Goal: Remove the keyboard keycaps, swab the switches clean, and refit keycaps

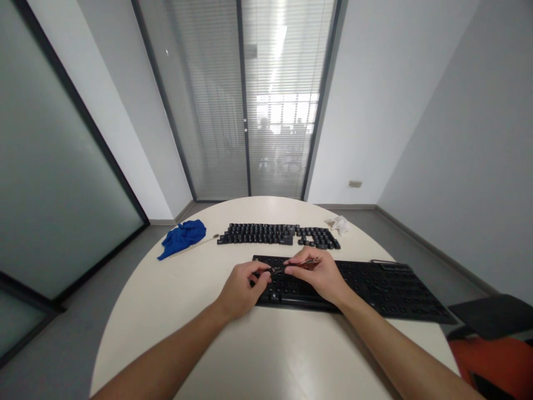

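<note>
My left hand is closed in a pinch around a small dark piece that looks like a keycap. Between the fingers of my right hand is a slim metal tool, apparently tweezers, its tip close to that piece. Both hands are over the left part of a black keyboard base, which has most keycaps off and shows its bare key posts. A few keys, including the long space bar, sit along its near edge. My fingers hide part of the piece and the tool.
Loose black keycaps lie in rows behind the base, with a number-pad group to the right. A blue cloth, a thin brush and a crumpled white tissue lie on the round table. An orange-and-black chair stands right.
</note>
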Available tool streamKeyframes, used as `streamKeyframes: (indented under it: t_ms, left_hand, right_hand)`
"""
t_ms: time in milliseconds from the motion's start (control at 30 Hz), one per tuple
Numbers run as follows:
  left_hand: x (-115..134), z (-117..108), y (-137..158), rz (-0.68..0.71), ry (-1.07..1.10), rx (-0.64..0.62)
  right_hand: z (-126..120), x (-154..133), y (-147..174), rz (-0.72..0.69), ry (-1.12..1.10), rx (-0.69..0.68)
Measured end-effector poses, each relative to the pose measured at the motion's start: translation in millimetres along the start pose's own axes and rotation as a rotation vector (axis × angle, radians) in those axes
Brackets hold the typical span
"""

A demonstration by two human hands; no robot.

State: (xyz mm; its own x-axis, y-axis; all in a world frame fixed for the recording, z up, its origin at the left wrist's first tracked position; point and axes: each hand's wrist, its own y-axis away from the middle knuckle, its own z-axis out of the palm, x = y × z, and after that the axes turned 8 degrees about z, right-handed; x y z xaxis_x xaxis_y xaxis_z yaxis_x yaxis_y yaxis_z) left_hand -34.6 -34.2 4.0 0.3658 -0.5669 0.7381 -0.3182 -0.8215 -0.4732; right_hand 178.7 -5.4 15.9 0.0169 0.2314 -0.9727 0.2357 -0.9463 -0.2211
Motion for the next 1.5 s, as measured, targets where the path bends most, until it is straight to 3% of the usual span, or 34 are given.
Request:
streamKeyframes:
  t_ms: [167, 367, 600, 900, 1033, 1167, 1300, 1500]
  left_hand:
    - [0, 1, 0, -0.030, 0.054, 0.040]
    - [-7, 5, -3, -0.233, 0.380, 0.015]
    - [-14, 4, -8, -0.299, 0.455, 0.068]
    - [-30, -13, -11, -0.166, 0.190, 0.154]
    - [-44, -30, -14, -0.175, 0.037, 0.168]
    - [-68, -52, -16, -0.240, -0.153, 0.143]
    - [-86, -68, -13, -0.285, -0.209, 0.060]
    - [-83, -68, -9, -0.154, -0.364, -0.020]
  right_hand:
    - [0, 1, -1, -0.004, 0.023, 0.001]
    - [-6, -2, -1, -0.022, 0.130, -0.044]
    - [-13, -1, 0, -0.097, 0.254, -0.200]
    - [-11, -2, -1, -0.137, 0.335, -0.267]
    - [-10, -3, -1, -0.139, 0.373, -0.278]
    - [-7, -4, -1, -0.109, 0.390, -0.253]
    - [-3, -2, -1, -0.089, 0.393, -0.244]
    - [-3, 2, -3, -0.079, 0.393, -0.236]
